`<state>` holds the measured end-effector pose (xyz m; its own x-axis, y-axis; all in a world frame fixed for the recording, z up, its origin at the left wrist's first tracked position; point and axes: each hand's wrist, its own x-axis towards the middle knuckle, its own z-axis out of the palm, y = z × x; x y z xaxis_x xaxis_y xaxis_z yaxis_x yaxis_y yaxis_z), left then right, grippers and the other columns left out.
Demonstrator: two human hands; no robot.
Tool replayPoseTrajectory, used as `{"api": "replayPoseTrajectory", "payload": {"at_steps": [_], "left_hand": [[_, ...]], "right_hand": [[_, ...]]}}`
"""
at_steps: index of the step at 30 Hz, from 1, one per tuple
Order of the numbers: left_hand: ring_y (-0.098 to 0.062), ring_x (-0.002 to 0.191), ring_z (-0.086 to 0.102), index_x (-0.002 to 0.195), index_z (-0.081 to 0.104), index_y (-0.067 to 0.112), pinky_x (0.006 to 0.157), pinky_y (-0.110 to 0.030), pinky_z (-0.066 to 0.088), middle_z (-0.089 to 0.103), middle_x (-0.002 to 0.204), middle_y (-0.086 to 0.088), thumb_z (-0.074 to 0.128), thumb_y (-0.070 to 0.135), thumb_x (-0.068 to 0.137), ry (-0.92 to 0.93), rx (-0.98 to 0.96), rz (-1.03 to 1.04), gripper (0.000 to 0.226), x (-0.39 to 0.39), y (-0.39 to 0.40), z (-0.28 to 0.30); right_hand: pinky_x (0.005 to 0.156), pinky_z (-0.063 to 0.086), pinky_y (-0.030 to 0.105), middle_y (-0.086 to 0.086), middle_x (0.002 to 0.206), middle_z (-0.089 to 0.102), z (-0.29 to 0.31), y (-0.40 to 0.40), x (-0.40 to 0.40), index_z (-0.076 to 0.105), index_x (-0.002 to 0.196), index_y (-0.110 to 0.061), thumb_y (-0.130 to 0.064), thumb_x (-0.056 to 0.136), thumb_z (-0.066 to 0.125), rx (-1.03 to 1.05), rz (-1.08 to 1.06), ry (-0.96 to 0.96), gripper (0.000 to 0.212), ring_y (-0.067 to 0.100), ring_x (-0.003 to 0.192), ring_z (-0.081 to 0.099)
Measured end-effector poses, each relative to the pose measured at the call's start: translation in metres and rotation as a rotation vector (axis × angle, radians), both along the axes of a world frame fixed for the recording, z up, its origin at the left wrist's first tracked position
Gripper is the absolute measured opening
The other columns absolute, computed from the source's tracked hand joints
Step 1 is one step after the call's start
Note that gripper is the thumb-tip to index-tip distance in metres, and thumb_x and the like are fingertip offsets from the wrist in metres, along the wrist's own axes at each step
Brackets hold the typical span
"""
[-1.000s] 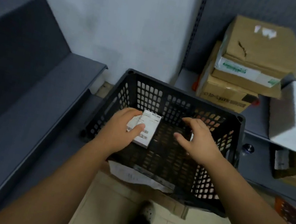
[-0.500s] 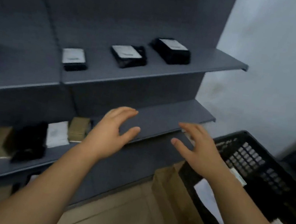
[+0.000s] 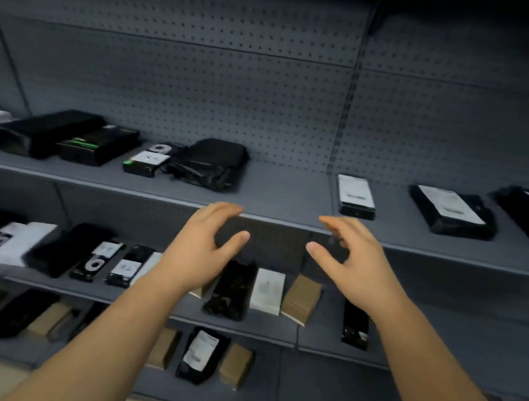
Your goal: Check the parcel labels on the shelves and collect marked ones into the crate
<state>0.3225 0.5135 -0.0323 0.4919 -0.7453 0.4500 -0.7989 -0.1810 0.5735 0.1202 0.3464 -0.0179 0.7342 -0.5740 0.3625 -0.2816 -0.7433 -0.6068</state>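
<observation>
Since a moment ago the crate has left view; grey shelves (image 3: 271, 213) now face the person. Both grips, left hand (image 3: 204, 243) and right hand (image 3: 350, 262), hover spread, holding nothing. Black, white and brown parcels (image 3: 267, 291) lie in rows on three shelves.

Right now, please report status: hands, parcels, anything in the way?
Left hand open, empty. Right hand open, empty. Both raised before the top shelf; parcels lie there untouched. Crate not in view. Nothing in the way.
</observation>
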Motion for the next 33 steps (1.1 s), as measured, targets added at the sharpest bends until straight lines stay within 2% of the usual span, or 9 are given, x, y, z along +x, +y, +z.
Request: {"api": "replayPoseTrajectory", "payload": {"at_steps": [4,6,10,15,18,23,25,30,33], "left_hand": [[-0.009,0.134,0.037,0.137,0.052,0.022,0.113,-0.025,0.027,0.048,0.141,0.009,0.058,0.039,0.094,0.006,0.025,0.092,0.046,0.054,-0.012,0.016],[-0.009,0.134,0.038,0.137,0.052,0.023,0.113,-0.029,0.030,0.047,0.141,0.009,0.057,0.040,0.095,-0.014,0.043,0.141,0.046,0.081,-0.018,0.024],[-0.006,0.131,0.039,0.138,0.050,0.022,0.108,-0.021,0.028,0.046,0.140,0.010,0.058,0.040,0.094,-0.015,0.056,0.218,0.048,0.124,-0.024,0.026],[-0.007,0.130,0.042,0.137,0.052,0.021,0.112,-0.026,0.032,0.049,0.138,0.009,0.063,0.034,0.092,0.027,0.035,0.247,0.047,0.172,-0.029,0.013],[-0.008,0.131,0.040,0.138,0.052,0.020,0.111,-0.022,0.029,0.048,0.139,0.008,0.063,0.029,0.093,0.020,0.059,0.221,0.047,0.208,-0.038,0.005],[-0.017,0.138,0.034,0.142,0.048,0.024,0.117,-0.031,0.026,0.041,0.148,0.001,0.070,0.036,0.086,0.030,0.163,0.149,0.062,0.267,-0.065,-0.009],[-0.020,0.137,0.034,0.143,0.046,0.027,0.116,-0.032,0.027,0.043,0.147,-0.001,0.070,0.042,0.084,-0.026,0.225,0.106,0.066,0.284,-0.079,-0.011],[-0.026,0.124,0.046,0.146,0.039,0.033,0.099,-0.037,0.044,0.058,0.127,-0.009,0.062,0.053,0.087,-0.067,0.383,0.050,0.067,0.303,-0.098,-0.018],[-0.027,0.118,0.051,0.146,0.041,0.029,0.095,-0.035,0.046,0.062,0.119,-0.013,0.062,0.048,0.089,-0.095,0.320,-0.003,0.064,0.305,-0.099,-0.023]], "right_hand": [[0.106,0.041,0.038,-0.017,0.130,0.046,0.008,-0.031,0.071,0.050,0.136,-0.034,-0.058,0.088,0.054,-0.004,0.085,-0.018,0.054,0.007,0.126,0.044],[0.103,0.040,0.034,-0.018,0.131,0.044,0.012,-0.044,0.106,0.048,0.137,-0.034,-0.056,0.090,0.054,0.003,0.125,-0.014,0.052,0.008,0.126,0.043],[0.102,0.037,0.029,-0.019,0.135,0.041,0.011,-0.057,0.169,0.047,0.137,-0.036,-0.057,0.090,0.054,0.005,0.211,0.021,0.051,0.007,0.127,0.039],[0.105,0.033,0.028,-0.017,0.138,0.039,0.005,-0.059,0.236,0.047,0.138,-0.034,-0.056,0.090,0.056,-0.004,0.258,0.056,0.053,0.009,0.132,0.035],[0.106,0.033,0.026,-0.016,0.136,0.039,0.002,-0.061,0.270,0.048,0.138,-0.033,-0.052,0.089,0.060,-0.031,0.273,0.086,0.054,0.009,0.131,0.036],[0.108,0.030,0.028,-0.014,0.138,0.035,-0.005,-0.063,0.308,0.050,0.138,-0.034,-0.047,0.087,0.067,-0.028,0.169,0.176,0.055,0.010,0.132,0.030],[0.110,0.029,0.031,-0.011,0.141,0.033,-0.005,-0.061,0.320,0.050,0.139,-0.032,-0.046,0.087,0.067,-0.047,0.103,0.256,0.056,0.012,0.134,0.027],[0.101,0.034,0.021,-0.011,0.134,0.039,-0.011,-0.049,0.338,0.054,0.134,-0.026,-0.036,0.089,0.069,-0.002,-0.036,0.305,0.049,0.010,0.122,0.043],[0.096,0.031,0.015,-0.009,0.132,0.042,-0.016,-0.039,0.343,0.058,0.131,-0.022,-0.026,0.089,0.070,0.022,-0.105,0.250,0.044,0.007,0.117,0.046]]}}
